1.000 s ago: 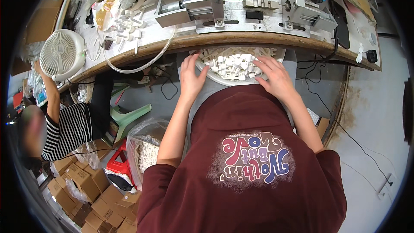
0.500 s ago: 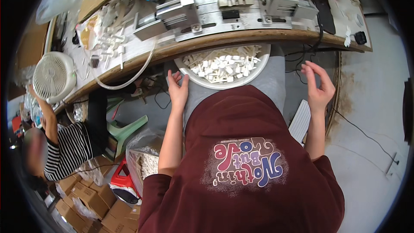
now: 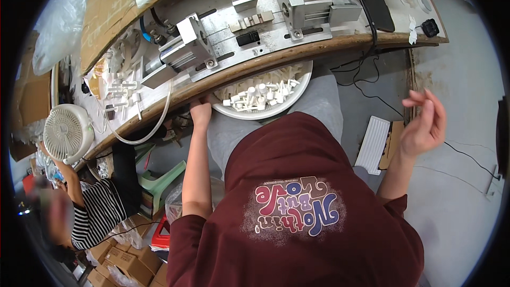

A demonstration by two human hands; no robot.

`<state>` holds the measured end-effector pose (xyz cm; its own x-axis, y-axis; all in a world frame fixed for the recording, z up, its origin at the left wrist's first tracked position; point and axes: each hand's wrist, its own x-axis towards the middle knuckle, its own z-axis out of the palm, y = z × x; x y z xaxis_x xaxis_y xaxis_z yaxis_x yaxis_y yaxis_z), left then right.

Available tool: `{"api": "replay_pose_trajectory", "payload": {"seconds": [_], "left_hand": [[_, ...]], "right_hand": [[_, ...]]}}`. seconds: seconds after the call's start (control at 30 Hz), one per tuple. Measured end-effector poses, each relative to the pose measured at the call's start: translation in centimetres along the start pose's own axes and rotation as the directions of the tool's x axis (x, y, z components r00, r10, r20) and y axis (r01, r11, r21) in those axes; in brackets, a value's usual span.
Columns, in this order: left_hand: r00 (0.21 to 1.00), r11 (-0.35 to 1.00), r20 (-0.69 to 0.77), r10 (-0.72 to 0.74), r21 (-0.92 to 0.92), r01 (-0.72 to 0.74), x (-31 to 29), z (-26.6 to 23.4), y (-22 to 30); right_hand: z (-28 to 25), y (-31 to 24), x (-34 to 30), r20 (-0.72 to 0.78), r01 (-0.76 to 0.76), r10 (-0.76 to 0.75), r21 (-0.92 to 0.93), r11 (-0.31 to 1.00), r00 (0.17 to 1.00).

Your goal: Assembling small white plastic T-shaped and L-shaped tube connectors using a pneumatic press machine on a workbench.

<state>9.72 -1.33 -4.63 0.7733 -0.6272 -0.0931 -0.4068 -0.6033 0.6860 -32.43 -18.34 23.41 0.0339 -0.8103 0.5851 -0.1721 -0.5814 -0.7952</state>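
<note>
White round bowl point(image 3: 297, 98) of small plastic parts; left hand point(image 3: 201, 112) grips rim, right hand point(image 3: 423, 124) raised, empty

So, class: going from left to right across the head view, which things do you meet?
White fan → left hand → white bowl of small white parts → white ribbed panel on the floor → right hand.

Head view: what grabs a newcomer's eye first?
The white bowl heaped with small white plastic parts, on the person's lap under the bench edge, with the left hand at its rim. Above it, the metal fixture bolted to the wooden bench. The right hand is raised off to the side, empty.
</note>
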Motion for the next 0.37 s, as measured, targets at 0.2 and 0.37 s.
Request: {"api": "replay_pose_trajectory", "payload": {"seconds": [0.2,0.37], "left_hand": [[1.000,0.999,0.012,0.027,-0.031,-0.027,-2.6,-1.8,-0.2],[0.976,0.990,-0.171,-0.138,-0.012,0.138,-9.2,-2.7,-4.5]], "right_hand": [[-0.8,-2.6,4.4,0.073,0.424,-0.438,0.154,0.892,0.896],[1.4,-6.0,8.1,-0.079,0.484,-0.499,0.411,0.772,0.863]]}}
